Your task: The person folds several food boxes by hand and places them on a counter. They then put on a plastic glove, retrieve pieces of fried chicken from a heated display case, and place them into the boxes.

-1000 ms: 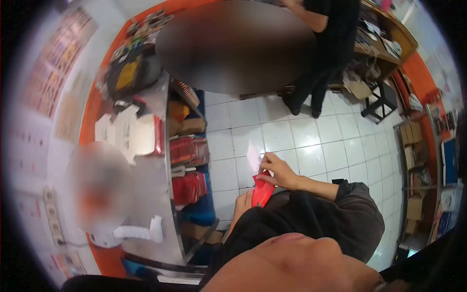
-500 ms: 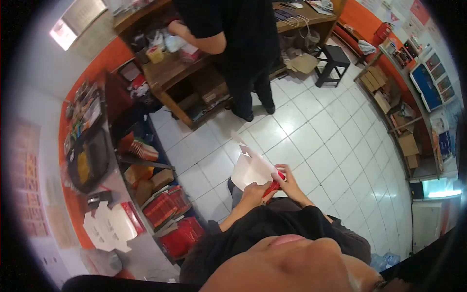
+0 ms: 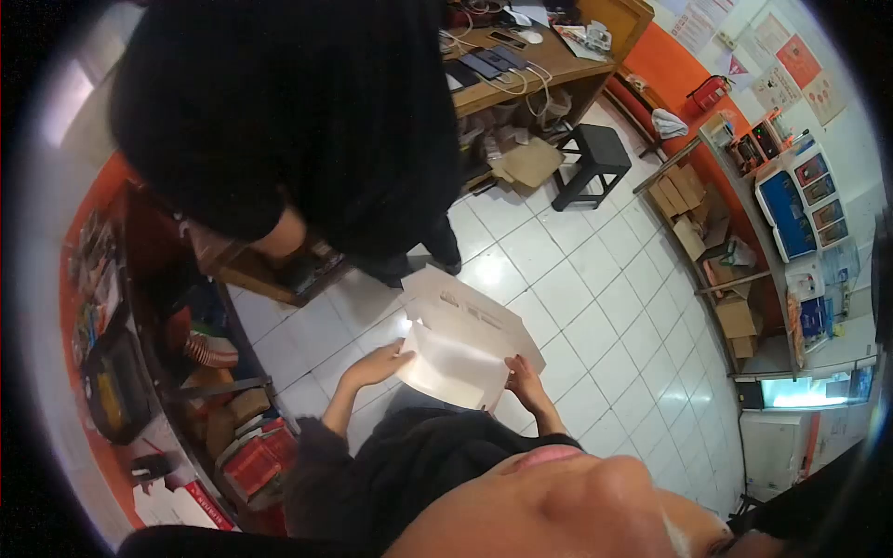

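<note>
A flat white cardboard box blank (image 3: pixel 465 339) with cut-out flaps is spread open in front of me, white side up. My left hand (image 3: pixel 377 365) grips its left edge. My right hand (image 3: pixel 523 379) holds its right lower edge. The blank hangs over the white tiled floor (image 3: pixel 595 307), just above my lap. My sleeves are dark.
Another person in black (image 3: pixel 279 121) stands close ahead, leaning over a wooden shelf unit. A wooden desk (image 3: pixel 521 56) with phones and cables stands behind, a black stool (image 3: pixel 591 158) beside it. Shelves with red boxes (image 3: pixel 251 460) are at left, cardboard cartons (image 3: pixel 693 223) at right.
The box blank has been unfolded from a folded red-and-white piece into a wide flat sheet. My hands moved apart to its edges. The view swung right and the other person came closer.
</note>
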{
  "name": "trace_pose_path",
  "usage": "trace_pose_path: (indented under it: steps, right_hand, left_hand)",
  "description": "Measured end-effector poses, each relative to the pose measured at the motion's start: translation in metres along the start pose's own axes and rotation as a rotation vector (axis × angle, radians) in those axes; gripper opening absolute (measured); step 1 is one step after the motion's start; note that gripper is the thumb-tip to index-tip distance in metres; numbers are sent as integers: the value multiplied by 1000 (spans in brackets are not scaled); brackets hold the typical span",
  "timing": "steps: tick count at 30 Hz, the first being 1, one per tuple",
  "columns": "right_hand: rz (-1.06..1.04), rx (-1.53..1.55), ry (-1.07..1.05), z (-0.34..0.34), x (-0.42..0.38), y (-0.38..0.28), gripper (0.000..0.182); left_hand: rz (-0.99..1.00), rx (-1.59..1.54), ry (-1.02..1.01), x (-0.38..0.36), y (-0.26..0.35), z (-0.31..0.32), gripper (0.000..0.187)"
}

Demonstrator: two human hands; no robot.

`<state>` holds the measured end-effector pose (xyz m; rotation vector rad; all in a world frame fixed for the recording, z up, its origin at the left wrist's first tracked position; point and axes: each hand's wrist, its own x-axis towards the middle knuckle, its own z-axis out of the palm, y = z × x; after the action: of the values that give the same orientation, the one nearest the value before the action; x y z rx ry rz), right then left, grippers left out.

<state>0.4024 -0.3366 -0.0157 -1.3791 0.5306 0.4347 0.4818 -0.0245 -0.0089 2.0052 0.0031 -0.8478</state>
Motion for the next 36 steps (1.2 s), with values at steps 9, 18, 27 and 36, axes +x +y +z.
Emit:
trace_pose_path:
  steps: [9,18,27,36]
  right_hand:
    - [-119,358,589,-152,36,-30,48]
    - [-289,-310,83,-246,238,-218,41]
    - [-684,-473,103,-129,403,-351,41]
    - [-1059,-924,-596,-24,462,-374,34]
  left_hand:
    - [95,-185,-866,182,168,85,68]
    - [-97,-1136,-604,270,220,87,64]
    - [-119,-1131,55,312,228,25,76]
    - [-118,-818,278,392,243,0,83]
